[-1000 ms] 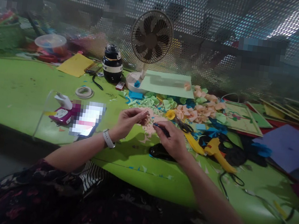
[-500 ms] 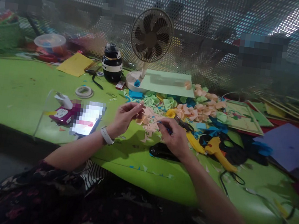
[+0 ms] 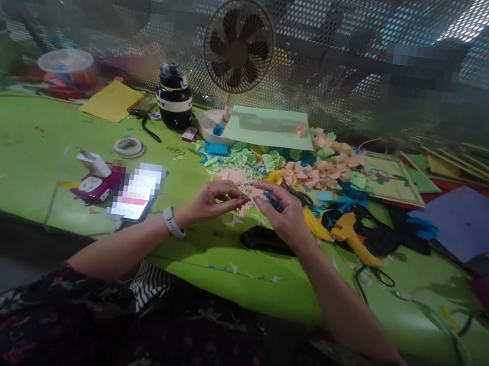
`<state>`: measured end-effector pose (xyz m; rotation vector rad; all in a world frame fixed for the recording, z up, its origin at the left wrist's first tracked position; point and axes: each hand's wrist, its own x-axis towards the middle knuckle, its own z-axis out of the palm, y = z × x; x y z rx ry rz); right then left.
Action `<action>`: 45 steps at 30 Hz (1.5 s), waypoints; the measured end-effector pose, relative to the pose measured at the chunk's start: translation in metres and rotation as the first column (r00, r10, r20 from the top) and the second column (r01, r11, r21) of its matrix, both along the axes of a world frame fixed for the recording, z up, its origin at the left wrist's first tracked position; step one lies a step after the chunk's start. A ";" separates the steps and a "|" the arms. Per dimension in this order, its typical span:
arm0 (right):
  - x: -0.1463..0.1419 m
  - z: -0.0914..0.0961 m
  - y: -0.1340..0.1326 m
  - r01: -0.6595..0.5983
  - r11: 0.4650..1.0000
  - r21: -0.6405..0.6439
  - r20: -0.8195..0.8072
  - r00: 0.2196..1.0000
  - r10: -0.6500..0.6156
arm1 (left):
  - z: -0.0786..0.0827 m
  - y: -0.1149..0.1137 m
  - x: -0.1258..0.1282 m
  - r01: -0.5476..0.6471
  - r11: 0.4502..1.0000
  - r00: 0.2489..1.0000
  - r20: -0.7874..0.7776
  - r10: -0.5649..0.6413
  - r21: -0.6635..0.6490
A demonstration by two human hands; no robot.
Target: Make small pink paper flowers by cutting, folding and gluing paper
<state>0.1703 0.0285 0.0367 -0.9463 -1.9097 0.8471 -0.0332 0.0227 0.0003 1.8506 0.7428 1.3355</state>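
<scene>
My left hand, with a white band on the wrist, is pinched at the fingertips over the paper scraps. Whatever those fingers hold is too small to make out. Facing it, my right hand curls its fingers and thumb around a bit of blue paper, mostly covered by the fingers. The two sets of fingertips almost meet. Beneath and beyond them lie pale peach paper scraps. A black stapler-like object rests on the table below my right hand, partly covered by it.
Peach paper petals and a light green sheet lie farther back. A fan and a black bottle stand behind. To the left are a phone and a tape roll; to the right, a yellow glue gun.
My left hand has come down and right, bringing its fingertips close to those of my right hand. The view has shifted slightly, so the table things appear a little farther left.
</scene>
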 end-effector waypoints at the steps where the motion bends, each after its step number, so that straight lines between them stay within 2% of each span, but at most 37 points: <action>1: 0.000 -0.001 0.000 -0.010 1.000 0.008 0.009 1.000 0.010 | 0.000 0.000 0.000 -0.005 1.000 1.000 -0.018 0.005 0.015; 7: 0.000 -0.005 0.001 -0.033 0.999 0.034 0.076 0.997 0.030 | -0.002 0.000 0.001 -0.035 0.997 0.998 -0.045 0.038 0.074; 17: -0.001 -0.004 -0.001 -0.026 0.996 0.081 0.067 0.998 0.020 | 0.002 0.001 -0.002 -0.058 0.993 0.995 -0.070 0.065 0.100; 25: -0.001 -0.004 -0.002 -0.014 0.996 0.086 0.064 0.998 0.008 | 0.002 0.001 -0.002 -0.072 0.996 0.996 -0.040 0.074 0.056; 28: -0.001 -0.004 -0.001 0.008 0.997 0.082 0.064 0.998 -0.013 | 0.001 0.000 -0.002 -0.056 0.998 0.998 -0.025 0.055 -0.015; 31: -0.001 -0.004 -0.001 0.026 0.995 0.094 0.057 0.998 -0.032 | 0.001 -0.001 -0.003 -0.009 0.987 0.999 0.029 0.014 -0.160; 34: -0.002 -0.003 -0.001 0.038 0.995 0.097 0.052 0.998 -0.044 | 0.004 -0.002 -0.005 0.053 0.953 0.992 0.125 -0.016 -0.298; 39: -0.002 -0.002 -0.002 0.051 0.994 0.094 0.046 0.997 -0.056 | 0.005 0.001 -0.006 0.113 0.887 0.976 0.215 -0.016 -0.447; 45: -0.002 -0.004 -0.001 0.051 0.996 0.072 0.016 0.998 -0.053 | 0.004 0.004 -0.006 0.209 0.823 0.961 0.268 -0.072 -0.528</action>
